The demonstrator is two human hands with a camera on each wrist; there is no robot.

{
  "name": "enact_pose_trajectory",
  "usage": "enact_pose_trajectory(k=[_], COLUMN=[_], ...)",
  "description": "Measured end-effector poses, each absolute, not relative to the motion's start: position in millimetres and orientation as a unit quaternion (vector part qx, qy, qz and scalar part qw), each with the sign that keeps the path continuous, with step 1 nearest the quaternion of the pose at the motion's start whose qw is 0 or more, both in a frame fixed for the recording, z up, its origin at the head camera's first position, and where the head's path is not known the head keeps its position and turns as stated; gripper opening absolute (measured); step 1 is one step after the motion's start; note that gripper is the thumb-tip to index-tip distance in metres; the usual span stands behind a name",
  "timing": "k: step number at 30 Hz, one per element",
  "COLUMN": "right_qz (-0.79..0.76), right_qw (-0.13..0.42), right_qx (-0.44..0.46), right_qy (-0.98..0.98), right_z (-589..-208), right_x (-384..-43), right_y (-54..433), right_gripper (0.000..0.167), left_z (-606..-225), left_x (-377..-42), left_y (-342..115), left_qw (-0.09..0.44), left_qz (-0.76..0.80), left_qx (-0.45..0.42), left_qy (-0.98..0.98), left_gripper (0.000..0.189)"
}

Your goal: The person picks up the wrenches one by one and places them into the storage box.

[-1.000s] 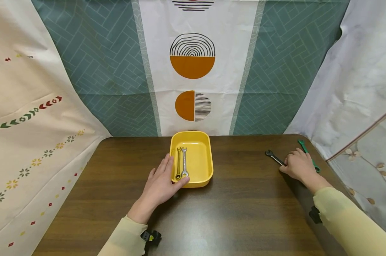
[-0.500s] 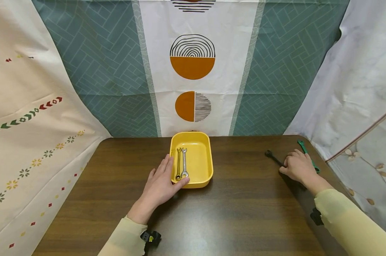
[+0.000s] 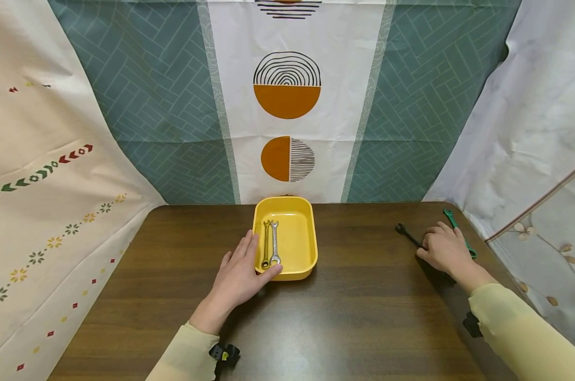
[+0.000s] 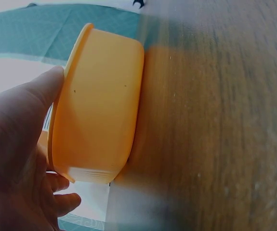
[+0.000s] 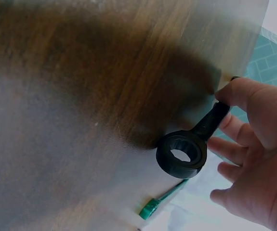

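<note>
My left hand [image 3: 238, 271] rests against the near left corner of a yellow plastic tray [image 3: 306, 273]. Its fingers lie extended along the left side and its thumb on the near rim [image 4: 61, 115]. Inside the tray, a brassy combination wrench [image 3: 266, 243] and a silver combination wrench [image 3: 275, 244] lie side by side. Far to the right, my right hand [image 3: 443, 250] pinches a black combination wrench [image 3: 408, 236] by the shaft between thumb and fingers. The wrench's ring end [image 5: 181, 154] points back toward the wrist camera. Its open end stays hidden behind the hand there.
Just beyond the right hand, a green wrench [image 3: 450, 218] lies close to the right edge of the brown wooden table [image 3: 344, 317]. A patterned cloth [image 3: 287, 121] hangs behind the table, with pale cloths at both sides.
The black wrench has turned slightly in the right hand's pinch; its shiny upper face now looks dark. The left hand, the tray and the green wrench stay where they were.
</note>
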State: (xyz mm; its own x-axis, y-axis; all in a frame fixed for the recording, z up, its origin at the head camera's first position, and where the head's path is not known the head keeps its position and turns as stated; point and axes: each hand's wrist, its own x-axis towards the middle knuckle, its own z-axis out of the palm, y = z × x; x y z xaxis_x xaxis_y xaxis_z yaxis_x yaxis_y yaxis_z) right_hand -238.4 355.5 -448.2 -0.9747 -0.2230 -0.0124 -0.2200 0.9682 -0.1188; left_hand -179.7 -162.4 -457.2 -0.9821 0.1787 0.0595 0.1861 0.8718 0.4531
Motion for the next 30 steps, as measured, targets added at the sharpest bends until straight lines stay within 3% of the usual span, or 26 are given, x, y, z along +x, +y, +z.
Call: enact_pose_trajectory(k=[8, 15, 30], right_qz=[-0.047, -0.046, -0.101], right_qw=[-0.006, -0.012, -0.028], right_qx=[-0.121, -0.129, -0.12], right_qy=[0.992, 0.991, 0.987], right_z=[-448, -448, -455], right_x=[-237, -237, -242], right_y=[350, 344, 340], right_gripper=[0.017, 0.026, 0.021], left_z=[-458, -459, -460], left_x=[-180, -181, -181], left_y=[-162, -162, -163], left_qw=[0.005, 0.009, 0.014], left_qz=[-0.235, -0.233, -0.231], left_qx=[-0.093, -0.094, -0.093], left_qy=[-0.968, -0.968, -0.968], left_gripper=[0.117, 0.118, 0.117])
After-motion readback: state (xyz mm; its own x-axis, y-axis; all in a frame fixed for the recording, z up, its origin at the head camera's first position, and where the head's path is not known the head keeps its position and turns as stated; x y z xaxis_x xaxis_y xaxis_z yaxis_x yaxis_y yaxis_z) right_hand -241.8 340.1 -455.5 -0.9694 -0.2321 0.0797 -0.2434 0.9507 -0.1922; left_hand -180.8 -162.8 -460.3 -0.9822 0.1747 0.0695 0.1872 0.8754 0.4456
